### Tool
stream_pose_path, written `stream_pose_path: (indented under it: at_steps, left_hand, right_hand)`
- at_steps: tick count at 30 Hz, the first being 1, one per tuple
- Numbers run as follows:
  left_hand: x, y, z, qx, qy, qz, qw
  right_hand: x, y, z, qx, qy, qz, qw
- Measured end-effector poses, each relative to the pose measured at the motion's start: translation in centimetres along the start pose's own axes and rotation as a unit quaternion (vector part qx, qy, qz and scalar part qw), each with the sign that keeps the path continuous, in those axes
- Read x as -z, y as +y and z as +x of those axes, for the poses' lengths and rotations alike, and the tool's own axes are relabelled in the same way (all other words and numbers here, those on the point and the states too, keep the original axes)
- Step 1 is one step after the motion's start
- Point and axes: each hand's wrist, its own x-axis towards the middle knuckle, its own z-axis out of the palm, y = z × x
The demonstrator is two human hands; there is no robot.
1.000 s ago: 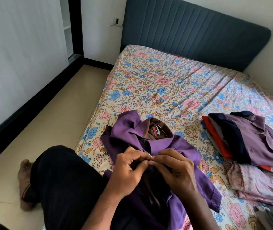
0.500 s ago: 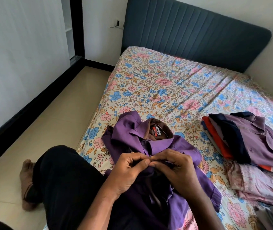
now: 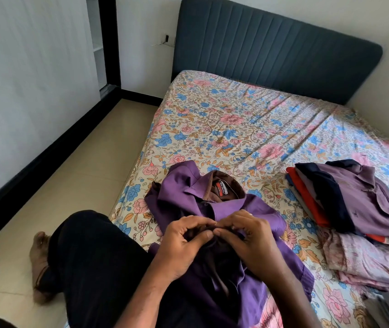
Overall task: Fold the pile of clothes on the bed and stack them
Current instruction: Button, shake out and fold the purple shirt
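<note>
The shirt (image 3: 214, 233) is lying at the bed's (image 3: 248, 129) near edge, collar pointing toward the headboard, its long axis running back to the person; both hands are sitting on its front placket just below the collar, equally near; the left hand (image 3: 184, 242) and right hand (image 3: 250, 237) are each pinching the dark fabric, seemingly working a button; it is looking purple, crumpled, brown-lined; the stack (image 3: 354, 204) is waiting well right.

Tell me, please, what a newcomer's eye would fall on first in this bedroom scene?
Probably the shiny purple collared shirt at the near edge of the floral-sheeted bed, where the left hand and right hand pinch its front together. Next, the stack of folded clothes lying to the right.
</note>
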Motion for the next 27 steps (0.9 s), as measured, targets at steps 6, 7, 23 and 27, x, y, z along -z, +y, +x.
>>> stream_pose_path:
  at_steps: [6,7,23,27]
  left_hand:
    - [0.0,-0.5,0.1,-0.041,0.022,0.054,0.997]
    - [0.1,-0.5,0.2,-0.046,0.034,0.061,0.997]
    - [1.3,10.5,12.2,-0.212,-0.043,0.243,0.946]
    - [-3.3,12.2,17.6,-0.346,-0.029,0.357,0.867]
  right_hand:
    - [0.3,-0.3,0.0,-0.021,0.040,-0.069,0.997]
    - [0.3,-0.3,0.1,-0.020,0.057,-0.087,0.994]
    - [4.3,-1.8,2.2,-0.132,0.208,-0.024,0.969]
    - [5.7,-1.5,4.1,-0.148,0.330,-0.082,0.929]
